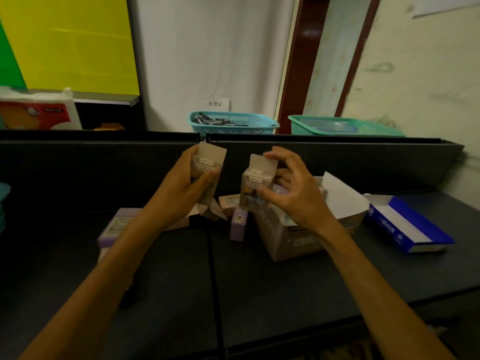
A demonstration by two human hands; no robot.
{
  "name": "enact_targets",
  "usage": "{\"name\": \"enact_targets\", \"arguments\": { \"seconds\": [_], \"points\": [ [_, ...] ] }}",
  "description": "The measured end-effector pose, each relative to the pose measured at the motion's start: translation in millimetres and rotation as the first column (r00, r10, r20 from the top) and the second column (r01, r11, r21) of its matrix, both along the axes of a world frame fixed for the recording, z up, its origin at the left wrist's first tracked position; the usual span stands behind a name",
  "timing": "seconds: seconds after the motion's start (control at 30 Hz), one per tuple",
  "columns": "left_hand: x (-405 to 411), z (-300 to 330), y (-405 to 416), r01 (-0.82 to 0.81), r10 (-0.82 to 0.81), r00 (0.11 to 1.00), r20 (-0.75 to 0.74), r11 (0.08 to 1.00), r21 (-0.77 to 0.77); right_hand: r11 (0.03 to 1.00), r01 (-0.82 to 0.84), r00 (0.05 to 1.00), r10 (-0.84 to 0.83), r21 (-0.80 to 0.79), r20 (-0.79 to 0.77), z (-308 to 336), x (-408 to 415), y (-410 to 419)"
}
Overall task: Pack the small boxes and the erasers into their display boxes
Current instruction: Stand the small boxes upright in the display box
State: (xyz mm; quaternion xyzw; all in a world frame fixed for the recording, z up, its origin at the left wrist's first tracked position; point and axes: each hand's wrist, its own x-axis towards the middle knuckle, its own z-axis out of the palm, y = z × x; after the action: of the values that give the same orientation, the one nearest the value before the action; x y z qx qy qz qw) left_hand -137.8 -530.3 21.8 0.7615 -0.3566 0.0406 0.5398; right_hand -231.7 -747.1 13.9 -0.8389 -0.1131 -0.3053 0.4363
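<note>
Left hand [187,188] grips one small box [207,165], raised at 11 o'clock; right hand [291,193] pinches a second small box [255,183] above the open display box [293,237] at 2 o'clock — likely for insertion.

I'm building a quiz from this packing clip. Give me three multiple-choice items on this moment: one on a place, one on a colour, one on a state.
1. Where is the blue-and-white cardboard box?
A. On the dark tabletop at the right
B. In the teal plastic basket
C. In the left hand

2. What colour is the small upright box standing between the forearms?
A. Red
B. Purple
C. Green

3. What is the right hand doing?
A. Resting flat on the table
B. Hanging empty
C. Holding a small grey box with its top flap open

Answers: 1 A, it lies on the tabletop beside the open display box; 2 B, its faces are lilac; 3 C, fingers are round the small grey box.
</note>
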Motion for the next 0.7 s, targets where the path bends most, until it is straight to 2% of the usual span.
{"name": "enact_targets", "arguments": {
  "seconds": [0.1,0.23,0.47,0.7],
  "points": [
    [-13.1,8.4,-34.5,0.025,-0.024,1.000,0.015,0.999,-0.049,0.997,0.015,1.000,-0.013,0.075,-0.027,11.8,-11.9,-38.8],
    [-28.2,17.6,-80.6,0.010,-0.006,0.997,0.076,0.999,-0.050,0.992,0.081,0.996,-0.076,0.094,-0.052,22.9,-22.7,-99.7],
    [-43.3,19.5,-151.9,-0.030,0.032,0.991,0.131,0.999,-0.012,0.989,0.085,0.971,-0.109,-0.118,-0.211,21.4,-21.3,-187.8],
    [-48.3,18.5,-195.9,-0.067,0.056,0.990,0.128,0.994,0.081,0.996,0.057,0.971,-0.070,-0.063,-0.230,14.3,-2.4,-228.2]
  ]
}}
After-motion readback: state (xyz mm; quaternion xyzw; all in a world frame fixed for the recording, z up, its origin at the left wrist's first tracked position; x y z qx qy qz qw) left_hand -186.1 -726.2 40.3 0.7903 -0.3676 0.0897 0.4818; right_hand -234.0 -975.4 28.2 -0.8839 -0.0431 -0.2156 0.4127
